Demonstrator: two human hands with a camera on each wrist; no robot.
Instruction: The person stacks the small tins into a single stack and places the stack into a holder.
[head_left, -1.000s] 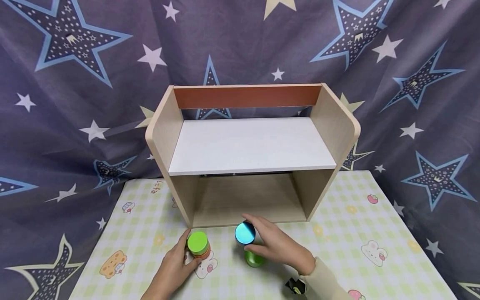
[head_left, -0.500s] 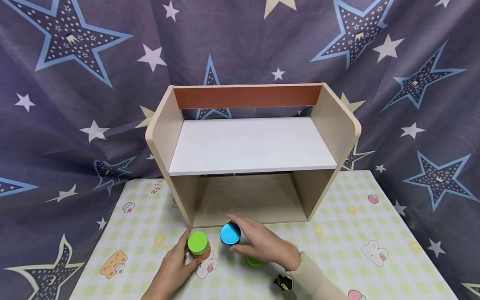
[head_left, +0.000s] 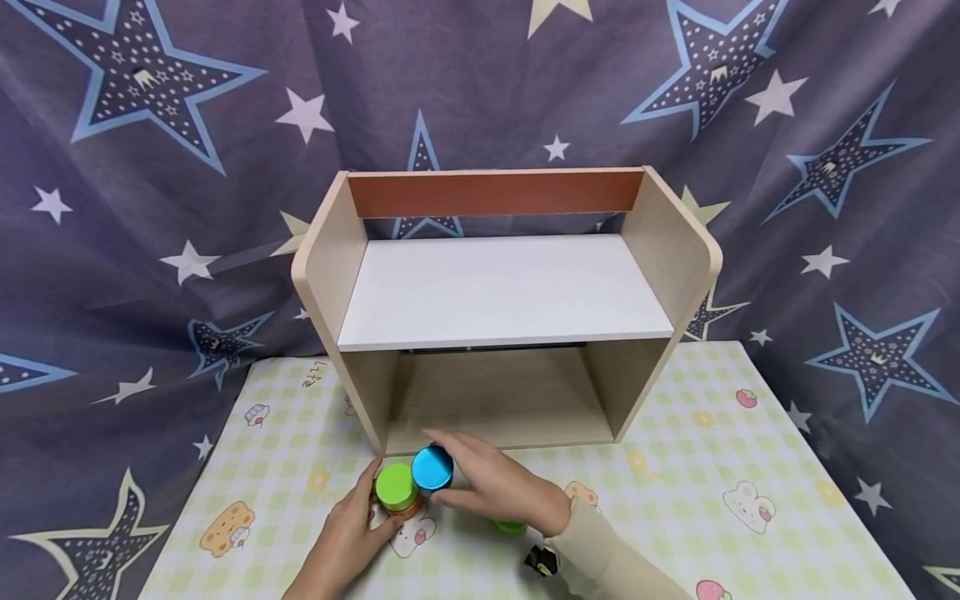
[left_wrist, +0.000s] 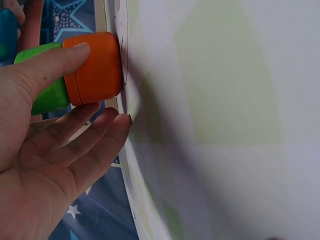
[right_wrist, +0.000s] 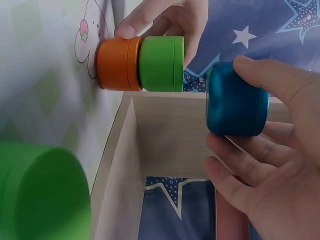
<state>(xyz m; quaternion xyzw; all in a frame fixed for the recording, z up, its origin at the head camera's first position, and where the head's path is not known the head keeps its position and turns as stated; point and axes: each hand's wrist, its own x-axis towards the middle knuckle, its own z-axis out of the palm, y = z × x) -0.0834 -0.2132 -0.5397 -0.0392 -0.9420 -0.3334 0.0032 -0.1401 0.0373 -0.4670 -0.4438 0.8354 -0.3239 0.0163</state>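
An orange round jar stands upright on the checked tablecloth, with a light green jar stacked on top of it. My left hand holds this stack low, its thumb against the orange jar and its other fingers around the far side. In my right hand a metallic blue jar is pinched between thumb and fingers. It hangs off the table, slightly higher than the green jar and apart from it in the right wrist view. Another green jar stands on the table, mostly hidden under my right forearm in the head view.
Directly behind the hands stands a wooden two-tier shelf with a white upper board and a brown back rail. A dark star-patterned curtain hangs behind it. The light green checked tablecloth extends to both sides.
My right hand has carried the blue jar leftward, from above the loose green jar to beside the stack. The left hand and the stack have stayed in place.
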